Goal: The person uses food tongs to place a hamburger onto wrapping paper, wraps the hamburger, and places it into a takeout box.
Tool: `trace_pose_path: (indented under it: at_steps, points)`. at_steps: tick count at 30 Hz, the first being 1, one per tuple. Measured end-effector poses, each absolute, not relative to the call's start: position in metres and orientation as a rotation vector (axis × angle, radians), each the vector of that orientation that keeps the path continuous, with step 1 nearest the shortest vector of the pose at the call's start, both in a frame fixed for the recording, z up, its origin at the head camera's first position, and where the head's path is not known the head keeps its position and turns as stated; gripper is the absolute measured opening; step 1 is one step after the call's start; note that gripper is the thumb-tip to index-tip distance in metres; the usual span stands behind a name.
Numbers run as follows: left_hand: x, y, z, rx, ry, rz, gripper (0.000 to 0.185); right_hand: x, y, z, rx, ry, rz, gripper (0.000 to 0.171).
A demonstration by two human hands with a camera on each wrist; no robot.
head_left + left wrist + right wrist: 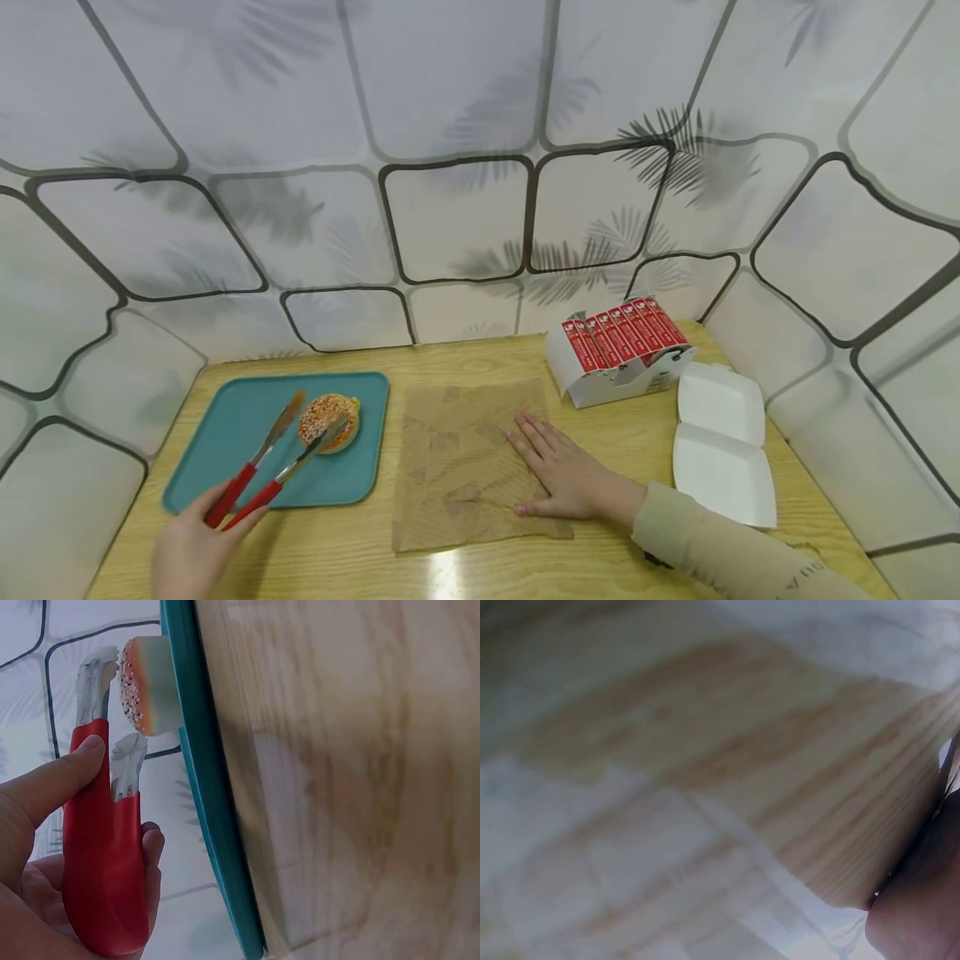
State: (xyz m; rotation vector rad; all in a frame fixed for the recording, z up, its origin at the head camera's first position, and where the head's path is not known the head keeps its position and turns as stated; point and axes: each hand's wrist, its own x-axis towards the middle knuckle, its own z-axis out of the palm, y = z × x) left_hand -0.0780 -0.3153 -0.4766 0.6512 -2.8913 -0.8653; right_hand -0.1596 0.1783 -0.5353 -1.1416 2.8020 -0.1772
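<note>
My left hand (pixel 191 546) grips a pair of tongs with red handles (pixel 105 855) and metal ends. The tongs' two arms are spread around a seed-topped burger (pixel 318 415), which sits on a teal tray (pixel 225 417) at the left. From the head view I cannot tell whether the metal ends touch the bun. In the left wrist view the tongs stand close above the bun (pixel 154 686). With fingers stretched out, my right hand (pixel 566 475) lies flat on the right part of a brown paper sheet (pixel 438 467). Little of that hand shows in the right wrist view.
A white box of red packets (pixel 622 342) stands at the back right. In front of its right end lies an unfolded white takeaway box (pixel 723 475). Patterned walls (pixel 465 217) close off the back and sides of the wooden table (pixel 337 558).
</note>
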Motion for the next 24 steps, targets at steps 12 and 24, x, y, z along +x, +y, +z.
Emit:
trace_pose_path:
  at_steps: [12, 24]
  points:
    - [-0.076, -0.314, -0.488, 0.647, -2.916, -0.887, 0.079, -0.162, 0.177, -0.538, -1.108, 2.781, -0.164, 0.112]
    - [-0.08, -0.314, -0.487, 0.586, -2.934, -0.83, 0.076, -0.162, 0.177, -0.535, -1.107, 2.778, -0.168, 0.112]
